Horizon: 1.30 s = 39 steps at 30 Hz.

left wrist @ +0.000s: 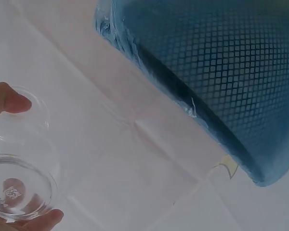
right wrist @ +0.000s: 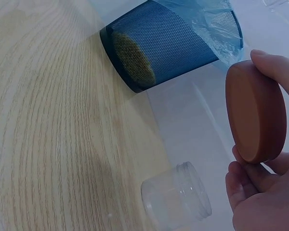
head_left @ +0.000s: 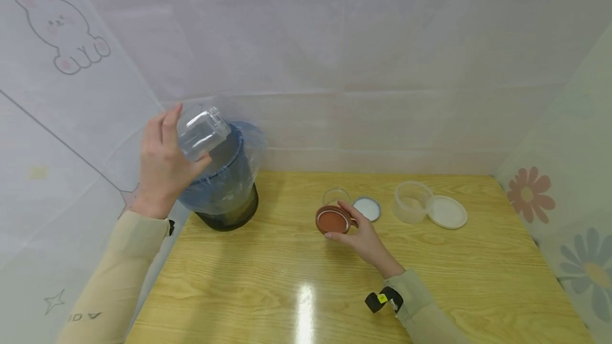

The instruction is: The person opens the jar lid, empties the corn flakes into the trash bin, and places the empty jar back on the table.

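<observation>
My left hand [head_left: 164,155] grips a clear jar [head_left: 198,130], tilted on its side with its mouth toward the waste bin. In the left wrist view the round base of the jar [left wrist: 21,187] faces the camera between thumb and fingers. The mesh waste bin [head_left: 229,216] stands at the table's back left, lined with a blue plastic bag [head_left: 215,190]. Nearer the middle, my right hand [head_left: 365,240] holds a reddish-brown round lid [head_left: 333,222] by its edge, above the table. Its smooth flat side shows in the right wrist view, where the lid [right wrist: 255,113] stands nearly on edge.
Behind the brown lid stands another clear jar [right wrist: 176,197], partly hidden in the head view. To its right lie a silver-rimmed white lid [head_left: 367,209], a translucent round tub [head_left: 413,211] and a whitish lid [head_left: 449,213] touching or overlapping the tub. Hanging sheets [head_left: 382,68] enclose the wooden table [head_left: 258,280].
</observation>
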Motion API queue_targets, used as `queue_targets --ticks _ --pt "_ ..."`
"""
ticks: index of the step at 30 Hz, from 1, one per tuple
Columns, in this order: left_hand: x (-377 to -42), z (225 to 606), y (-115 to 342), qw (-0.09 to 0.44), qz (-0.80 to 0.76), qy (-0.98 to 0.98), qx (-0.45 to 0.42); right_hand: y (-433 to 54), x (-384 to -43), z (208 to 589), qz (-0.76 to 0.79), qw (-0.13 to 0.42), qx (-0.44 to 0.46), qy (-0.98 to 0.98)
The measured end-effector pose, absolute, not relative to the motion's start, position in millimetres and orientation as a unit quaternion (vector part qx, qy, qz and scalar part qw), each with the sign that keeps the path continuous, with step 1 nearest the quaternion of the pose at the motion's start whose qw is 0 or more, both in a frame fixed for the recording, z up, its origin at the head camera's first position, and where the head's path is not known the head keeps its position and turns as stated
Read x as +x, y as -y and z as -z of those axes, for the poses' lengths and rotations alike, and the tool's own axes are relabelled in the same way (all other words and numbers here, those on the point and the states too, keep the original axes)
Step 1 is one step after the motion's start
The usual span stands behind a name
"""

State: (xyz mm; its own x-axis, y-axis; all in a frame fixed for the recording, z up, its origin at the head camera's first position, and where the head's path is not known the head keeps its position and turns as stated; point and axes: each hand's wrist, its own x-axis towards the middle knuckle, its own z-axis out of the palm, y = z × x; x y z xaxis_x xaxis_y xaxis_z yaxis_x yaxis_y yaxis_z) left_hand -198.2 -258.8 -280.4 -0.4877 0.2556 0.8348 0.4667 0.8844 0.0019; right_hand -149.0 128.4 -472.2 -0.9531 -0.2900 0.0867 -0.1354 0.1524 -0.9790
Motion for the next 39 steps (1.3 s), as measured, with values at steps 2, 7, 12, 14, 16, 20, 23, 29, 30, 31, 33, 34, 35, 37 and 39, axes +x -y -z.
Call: queue_targets --ticks 2,7,12,14,16,20,23,29,30,31,33,34,35,37,39 --pt "-198 281 257 0.467 0.113 0.852 -0.209 -128 -150 473 0.633 0.06 -0.141 -0.759" --pt "-196 287 250 0.495 0.103 0.841 -0.195 -129 -159 493 0.634 0.044 -0.149 -0.758" --pt "-194 292 242 0.503 0.127 0.833 -0.192 -129 -167 515 0.629 0.026 -0.16 -0.761" --pt "-192 296 239 0.496 0.153 0.832 -0.193 -129 -167 517 0.629 0.021 -0.167 -0.759" --pt "-190 299 236 0.486 0.179 0.833 -0.194 -128 -167 518 0.634 0.019 -0.174 -0.753" --pt "-183 311 232 0.47 0.223 0.833 -0.189 -125 -167 520 0.642 0.023 -0.186 -0.744" --pt "-177 323 229 0.457 0.252 0.833 -0.183 -121 -167 521 0.648 0.032 -0.187 -0.737" --pt "-156 358 225 0.431 0.297 0.834 -0.174 -115 -164 522 0.646 0.049 -0.184 -0.739" --pt "-153 364 224 0.429 0.301 0.835 -0.17 -114 -164 522 0.645 0.049 -0.183 -0.741" --pt "-149 371 222 0.427 0.305 0.835 -0.167 -113 -163 522 0.641 0.047 -0.184 -0.743" --pt "-142 384 219 0.427 0.309 0.834 -0.163 -111 -164 525 0.633 0.038 -0.188 -0.75" --pt "-139 390 217 0.428 0.313 0.833 -0.161 -110 -164 526 0.629 0.034 -0.19 -0.753" --pt "-137 397 216 0.43 0.309 0.833 -0.159 -109 -164 527 0.623 0.029 -0.19 -0.759" --pt "-131 410 213 0.427 0.309 0.836 -0.153 -106 -165 529 0.614 0.026 -0.188 -0.766" --pt "-125 424 211 0.418 0.312 0.84 -0.149 -103 -164 531 0.606 0.03 -0.186 -0.773"
